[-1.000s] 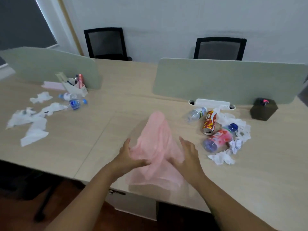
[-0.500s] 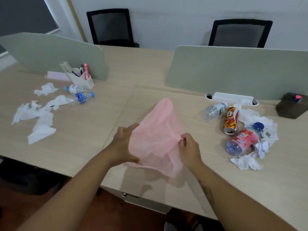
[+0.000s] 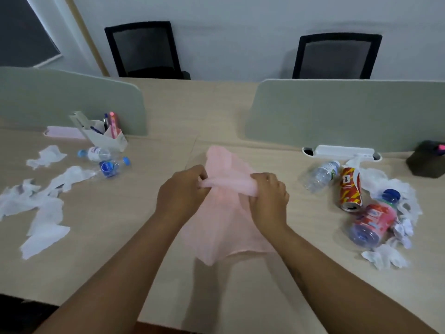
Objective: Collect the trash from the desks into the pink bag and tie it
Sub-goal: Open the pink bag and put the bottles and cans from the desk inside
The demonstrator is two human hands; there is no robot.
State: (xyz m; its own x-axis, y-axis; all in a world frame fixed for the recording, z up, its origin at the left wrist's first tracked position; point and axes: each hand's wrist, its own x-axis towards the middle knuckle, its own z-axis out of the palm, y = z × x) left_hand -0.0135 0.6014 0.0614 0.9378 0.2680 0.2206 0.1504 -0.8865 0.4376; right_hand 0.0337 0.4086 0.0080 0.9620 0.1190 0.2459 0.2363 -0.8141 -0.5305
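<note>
Pink bag (image 3: 226,213) mid-desk near the front edge, empty, both left hand (image 3: 183,191) and right hand (image 3: 268,197) clamped on its bunched rim, opening it; tissues (image 3: 43,213) at left edge, bottles and can (image 3: 350,189) at right edge uncollected, tying pending.

Thin matt plastic pink bag (image 3: 224,220), wood-grain desk (image 3: 134,213)

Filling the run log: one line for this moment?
phase: opening bag | left hand: grip on pink bag | right hand: grip on bag | trash: uncollected
</note>
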